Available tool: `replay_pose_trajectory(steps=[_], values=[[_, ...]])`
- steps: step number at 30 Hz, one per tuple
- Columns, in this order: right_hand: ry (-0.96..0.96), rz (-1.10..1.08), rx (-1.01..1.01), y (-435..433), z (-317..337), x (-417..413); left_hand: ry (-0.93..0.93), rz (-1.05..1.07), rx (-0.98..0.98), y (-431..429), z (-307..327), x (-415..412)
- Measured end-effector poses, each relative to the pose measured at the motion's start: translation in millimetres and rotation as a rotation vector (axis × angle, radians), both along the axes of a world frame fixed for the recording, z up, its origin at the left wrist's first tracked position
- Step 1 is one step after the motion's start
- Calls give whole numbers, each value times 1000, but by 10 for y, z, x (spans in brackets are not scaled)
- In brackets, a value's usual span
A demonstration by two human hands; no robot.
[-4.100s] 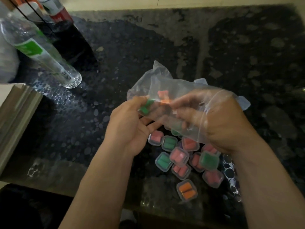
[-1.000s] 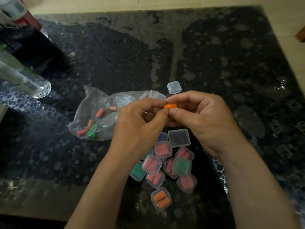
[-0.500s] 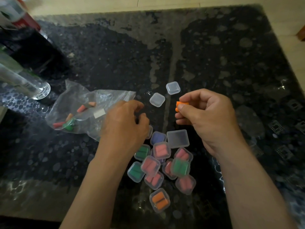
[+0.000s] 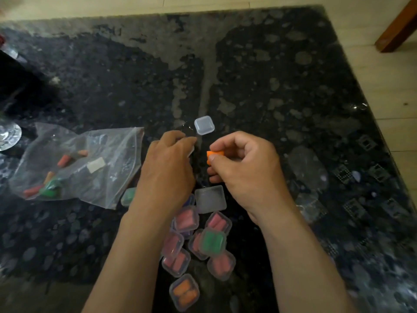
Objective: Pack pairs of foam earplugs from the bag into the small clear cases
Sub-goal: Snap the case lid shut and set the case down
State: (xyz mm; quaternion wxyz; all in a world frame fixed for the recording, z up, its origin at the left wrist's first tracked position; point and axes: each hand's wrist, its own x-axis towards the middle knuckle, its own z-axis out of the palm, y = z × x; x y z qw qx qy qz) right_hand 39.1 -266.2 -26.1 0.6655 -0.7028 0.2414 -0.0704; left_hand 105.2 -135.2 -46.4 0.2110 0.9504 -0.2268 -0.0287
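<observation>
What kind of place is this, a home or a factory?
Probably a home: a dark stone-pattern table on a pale plank floor, a wooden furniture leg beside it, and only a small pile of cases.

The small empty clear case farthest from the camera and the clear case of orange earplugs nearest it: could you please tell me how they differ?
The small empty clear plastic case holds nothing; the clear plastic case nearest the camera holds orange foam earplugs. The empty case lies alone; the orange-filled case lies at the near end of the cluster of filled cases. Both are small, square, round-cornered, lying flat on the dark mottled table.
</observation>
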Motion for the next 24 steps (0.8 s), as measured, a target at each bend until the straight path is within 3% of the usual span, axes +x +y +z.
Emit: replay_pose_trajectory(steps=[7,15,21,24], values=[[33,39,-59,29,29,-8,-1,66,-169,75,32,-49],[91,119,40,168,117,5,62,113,-484,350,273,-126],[33,129,265,315,242,27,110,129,-569,521,416,-228],[22,158,232,340,253,27,166,111,-640,575,448,-256]])
